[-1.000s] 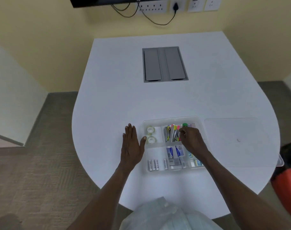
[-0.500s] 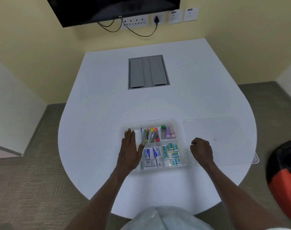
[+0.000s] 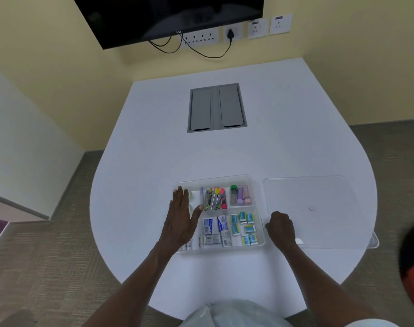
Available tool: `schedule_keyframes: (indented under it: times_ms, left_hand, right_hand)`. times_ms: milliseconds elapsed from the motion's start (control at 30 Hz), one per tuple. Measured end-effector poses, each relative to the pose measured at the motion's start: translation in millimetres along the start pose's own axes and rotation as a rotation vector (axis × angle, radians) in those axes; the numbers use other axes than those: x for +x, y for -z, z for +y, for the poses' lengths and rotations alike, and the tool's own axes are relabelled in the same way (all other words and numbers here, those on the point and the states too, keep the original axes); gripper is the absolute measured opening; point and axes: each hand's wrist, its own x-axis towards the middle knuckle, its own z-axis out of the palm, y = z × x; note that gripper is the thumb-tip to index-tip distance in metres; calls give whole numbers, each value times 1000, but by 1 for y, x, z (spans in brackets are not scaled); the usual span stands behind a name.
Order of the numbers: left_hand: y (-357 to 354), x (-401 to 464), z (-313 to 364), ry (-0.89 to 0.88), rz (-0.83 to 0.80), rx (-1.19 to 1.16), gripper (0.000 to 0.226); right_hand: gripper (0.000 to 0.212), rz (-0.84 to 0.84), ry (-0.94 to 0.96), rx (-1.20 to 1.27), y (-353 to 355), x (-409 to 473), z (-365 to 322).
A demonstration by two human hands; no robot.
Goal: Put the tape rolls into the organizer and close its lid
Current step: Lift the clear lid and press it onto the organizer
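A clear compartmented organizer (image 3: 224, 177) sits on the near part of the white table (image 3: 154, 161). My left hand (image 3: 181, 220) lies flat and open over its left compartments. It covers most of the two clear tape rolls (image 3: 192, 196), of which only slivers show beside my fingers. The organizer's clear lid (image 3: 319, 208) lies flat on the table just to the right. My right hand (image 3: 280, 228) is curled at the lid's left edge, close to the organizer's right wall.
Markers, staple boxes, small packets and batteries fill the other compartments. A grey cable hatch (image 3: 216, 107) is set in the table's middle. The lid's near right corner overhangs the table edge. An orange-and-black object (image 3: 413, 267) stands on the floor at right.
My right hand left the marker compartment and moved right to the lid's left edge. My left hand slid from beside the organizer onto its left side, covering the tape rolls.
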Motion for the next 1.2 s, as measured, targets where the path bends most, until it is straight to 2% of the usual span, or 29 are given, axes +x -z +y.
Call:
schedule_keyframes:
  times_ms: [133,267,333,367,467,600,767,1000,1200]
  left_hand:
    - [2,3,-5,24,-14,1,90]
    - [0,8,-7,36,-43,-8,90]
    - [-1,12,-7,37,-51,-9,85]
    - [-2,14,-7,36,-50,-10,82]
    - [-2,19,-5,20,-55,-23,76]
    - [-2,30,1,-12,-63,-37,73]
    - [-2,40,12,-37,-72,-85,70]
    - [0,47,24,-23,-40,-198,66]
    - [16,56,38,25,10,-309,60]
  right_hand:
    - [12,9,-38,10,1,5,-7]
    - [2,40,-34,-72,7,3,-12]
    - [15,67,-31,-94,7,2,-15]
    - [17,104,-35,-71,8,3,-17]
    - [4,243,10,-32,26,10,-31]
    - [2,400,43,-43,63,23,-60]
    - [16,512,54,-72,104,35,-87]
    - [21,528,257,53,155,24,-137]
    - [21,606,448,203,177,-4,-179]
